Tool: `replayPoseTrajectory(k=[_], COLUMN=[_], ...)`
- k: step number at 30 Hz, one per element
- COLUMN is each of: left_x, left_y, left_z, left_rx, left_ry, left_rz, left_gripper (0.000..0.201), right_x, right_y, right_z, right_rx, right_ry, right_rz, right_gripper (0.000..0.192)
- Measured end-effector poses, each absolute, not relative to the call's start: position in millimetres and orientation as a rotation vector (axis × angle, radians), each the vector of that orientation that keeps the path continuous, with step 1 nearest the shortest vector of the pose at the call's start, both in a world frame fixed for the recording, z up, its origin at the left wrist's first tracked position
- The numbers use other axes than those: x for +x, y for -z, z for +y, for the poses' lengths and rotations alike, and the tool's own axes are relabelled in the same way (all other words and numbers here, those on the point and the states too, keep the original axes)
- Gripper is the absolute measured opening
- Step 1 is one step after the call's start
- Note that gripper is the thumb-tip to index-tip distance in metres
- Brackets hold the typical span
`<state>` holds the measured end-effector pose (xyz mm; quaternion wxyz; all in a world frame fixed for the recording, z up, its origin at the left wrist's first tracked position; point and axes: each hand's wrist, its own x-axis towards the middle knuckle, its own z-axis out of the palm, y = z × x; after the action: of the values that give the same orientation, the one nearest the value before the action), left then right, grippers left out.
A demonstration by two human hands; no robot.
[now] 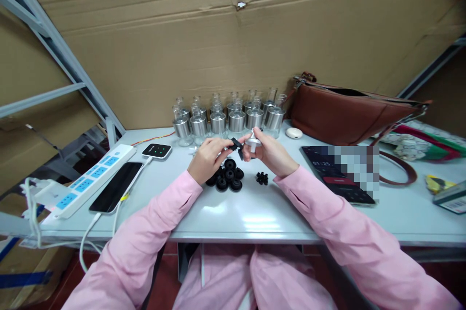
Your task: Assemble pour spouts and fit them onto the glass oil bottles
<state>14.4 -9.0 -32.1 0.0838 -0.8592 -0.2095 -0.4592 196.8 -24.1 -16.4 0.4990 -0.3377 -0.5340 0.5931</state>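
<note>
The left hand [209, 155] has its grip pinched on a small black angular part [236, 144], above the light grey surface [233, 220]. The right hand [272, 152] has its grip around a white disc-shaped part with a stem [254, 142], just beside the black part; contact between the two cannot be determined. Round, ridged black caps [229, 175] lie clustered near the hands, left of tiny black pieces [262, 178]. Clear glass bottles with silver metal bands [237, 121] stand upright behind.
</note>
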Motion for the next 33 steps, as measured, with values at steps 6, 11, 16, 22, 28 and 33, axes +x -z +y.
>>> replayPoseTrajectory(k=[6,11,16,22,28,33], left_x=[17.3,20.8,21.8,22.1,22.3,22.1], left_y=[29.8,31.4,33.6,34.1,34.8,35.1], left_z=[-14.5,-18.4,-19.2,-20.0,-20.3,-20.6], left_rx=[-2.545,-2.554,-2.562,-2.56,-2.54,-2.538], left_ry=[1.457,1.506,1.516,1.544,1.559,1.56], left_rz=[-0.648,-0.624,-0.642,-0.633,-0.624,-0.601], left_gripper=[0.01,0.008,0.008,0.007,0.007,0.007], right_x=[199.9,201.4,198.2,198.2,197.9,196.5], right_y=[16.6,17.9,18.3,19.4,20.6,23.0], right_z=[-21.7,-20.3,-22.9,-23.7,-22.8,-22.4], right_rx=[-0.882,-0.833,-0.829,-0.82,-0.788,-0.771], right_ry=[-1.113,-1.127,-1.175,-1.194,-1.224,-1.242], right_rz=[-1.254,-1.245,-1.262,-1.289,-1.278,-1.276], right_gripper=[0.05,0.046,0.047,0.047,0.045,0.041])
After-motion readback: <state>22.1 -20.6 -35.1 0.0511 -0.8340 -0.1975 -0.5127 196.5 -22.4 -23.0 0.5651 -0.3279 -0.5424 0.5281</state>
